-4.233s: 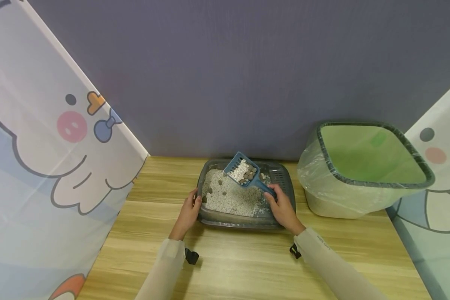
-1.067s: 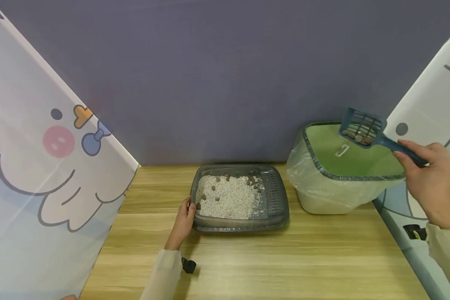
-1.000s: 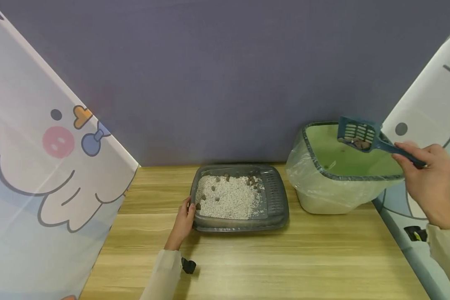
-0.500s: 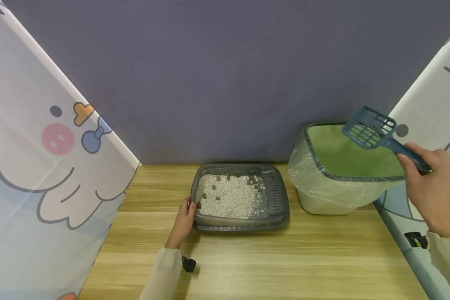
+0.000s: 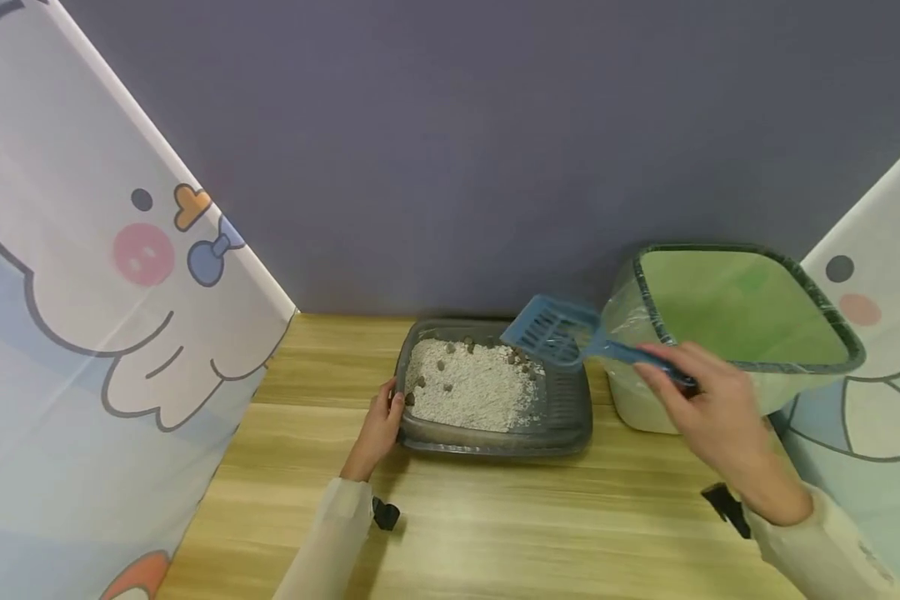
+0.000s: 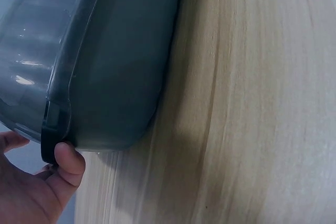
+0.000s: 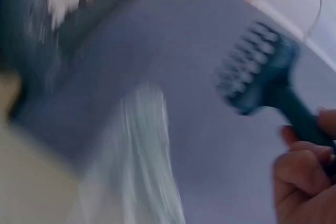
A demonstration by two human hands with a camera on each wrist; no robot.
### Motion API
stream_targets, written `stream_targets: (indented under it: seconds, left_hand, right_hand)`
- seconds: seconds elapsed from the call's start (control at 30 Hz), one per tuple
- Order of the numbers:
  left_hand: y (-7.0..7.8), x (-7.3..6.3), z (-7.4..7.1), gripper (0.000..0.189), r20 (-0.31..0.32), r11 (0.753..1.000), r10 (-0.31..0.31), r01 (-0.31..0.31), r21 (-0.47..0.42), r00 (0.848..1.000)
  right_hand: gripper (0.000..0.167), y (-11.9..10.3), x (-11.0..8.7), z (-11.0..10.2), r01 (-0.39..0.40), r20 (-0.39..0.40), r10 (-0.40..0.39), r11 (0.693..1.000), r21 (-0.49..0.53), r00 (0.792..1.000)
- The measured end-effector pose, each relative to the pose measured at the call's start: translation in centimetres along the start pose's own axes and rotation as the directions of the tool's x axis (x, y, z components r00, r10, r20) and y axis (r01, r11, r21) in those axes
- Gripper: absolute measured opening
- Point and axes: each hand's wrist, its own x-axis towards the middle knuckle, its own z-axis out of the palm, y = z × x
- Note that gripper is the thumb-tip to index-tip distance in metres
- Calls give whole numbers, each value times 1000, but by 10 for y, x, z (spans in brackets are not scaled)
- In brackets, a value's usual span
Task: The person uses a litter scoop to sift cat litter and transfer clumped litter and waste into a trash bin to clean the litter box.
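Observation:
My right hand (image 5: pixel 720 417) grips the dark end of a blue slotted litter scoop (image 5: pixel 558 332), whose head overlaps the right back part of the litter tray in the head view. No clumps show on the scoop; it is blurred in the right wrist view, where my fingers (image 7: pixel 302 171) curl round its handle. The grey litter tray (image 5: pixel 487 442) holds pale litter (image 5: pixel 472 392) with several brown clumps (image 5: pixel 421 382) scattered over it. At the tray's left end my left hand (image 5: pixel 378 425) pinches the rim, thumb and fingers on either side of it (image 6: pixel 68 163).
A bin (image 5: pixel 645 408) with a clear liner and a dark rim stands open at the right, green inside. The tray rests on a wood-grain table (image 5: pixel 487 517) against a grey back wall (image 5: pixel 450 167). Cartoon-printed panels (image 5: pixel 60 375) flank both sides.
The scoop first held litter and clumps over the tray, then was over the bin, where its clumps went. It has since swung back left toward the tray. My left hand stays on the rim.

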Motion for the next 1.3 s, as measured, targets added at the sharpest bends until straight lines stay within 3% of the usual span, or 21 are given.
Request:
stream_targets:
  seconds: [0.07,0.17,0.23,0.37,0.53,0.63,0.83,0.97,1.1,1.2,1.3]
  left_hand:
    - [2,2,2,51,1,1000,6,-6,0,1000]
    - [4,4,4,52,2,1000,5,-5,2,1000]
    - [6,5,5,52,-3,1000,6,-6,1,1000]
    - [8,6,7,51,-8,1000,6,-6,11,1000]
    - [10,7,9,52,-2,1000,0,0,28,1000]
    - [10,8,9,52,-4,1000,0,0,29,1000]
    - [9,10,9,51,-18,999,7,-6,33,1000]
    - [9,9,9,50,-16,999,0,0,42,1000]
    - [8,6,8,49,-16,999,-11,12,52,1000]
    - [8,4,7,48,-31,999,-17,19,48,999]
    - [7,2,7,48,-43,998,-29,31,47,999]
  right_hand:
    - [22,-5,-4,23,-55,154,55,998,-1,987]
    - [26,-4,-8,59,-137,331,136,990,-22,934]
    - [28,0,-12,81,-174,411,170,984,-28,895]
    - [29,11,-19,116,-228,502,206,973,-18,840]
    - [29,20,-24,138,-311,553,272,950,-25,788]
    - [30,22,-24,144,-321,560,275,947,-17,781]
    - [26,29,-18,156,-268,604,192,963,37,773]
    - [25,37,-16,170,-233,653,133,970,67,745]
    - [25,37,-14,182,-242,689,130,968,67,713]
    - [27,32,-12,192,-299,724,153,951,76,673]
    - [31,27,-16,204,-335,779,144,938,88,610]
